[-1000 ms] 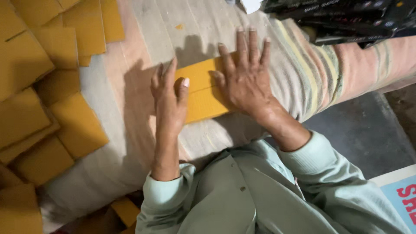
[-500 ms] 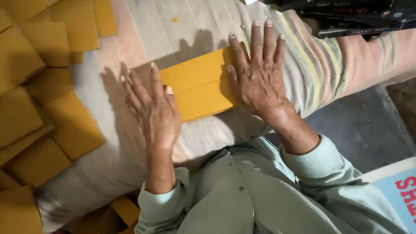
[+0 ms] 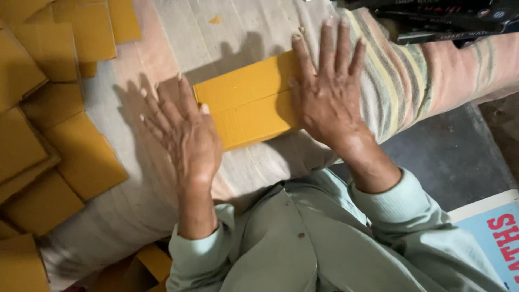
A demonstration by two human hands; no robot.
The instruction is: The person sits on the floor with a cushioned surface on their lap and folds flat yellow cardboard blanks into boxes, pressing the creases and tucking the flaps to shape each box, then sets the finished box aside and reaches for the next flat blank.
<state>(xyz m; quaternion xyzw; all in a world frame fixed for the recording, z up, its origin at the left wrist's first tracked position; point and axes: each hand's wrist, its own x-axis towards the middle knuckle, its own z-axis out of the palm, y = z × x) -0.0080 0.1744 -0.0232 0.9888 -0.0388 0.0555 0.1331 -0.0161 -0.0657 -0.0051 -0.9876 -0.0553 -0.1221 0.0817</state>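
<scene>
A yellow card [image 3: 246, 105] lies flat on the striped cloth [image 3: 416, 81], a little above the middle of the view. A crease runs across it from about 8 o'clock to 2 o'clock. The right hand [image 3: 330, 92] lies palm down on the card's 3 o'clock end, fingers spread and pointing to 12 o'clock; it presses flat and grips nothing. The left hand [image 3: 186, 138] lies open at the card's 9 o'clock edge, fingers fanned toward 11 o'clock, its thumb tip touching the card's near corner; it too holds nothing. Both wrists come out of pale green sleeves [image 3: 400, 208] at 6 o'clock.

At 9 o'clock, well apart from the hands, a heap of yellow cards [image 3: 51, 135] overlaps in loose layers, reaching up to 11 o'clock. At 1 o'clock dark flat boxes [image 3: 459, 19] lie stacked past the cloth's edge. At 4 o'clock sits a dark floor [image 3: 448, 157], with a blue and white printed sheet [image 3: 494, 232] at the corner.
</scene>
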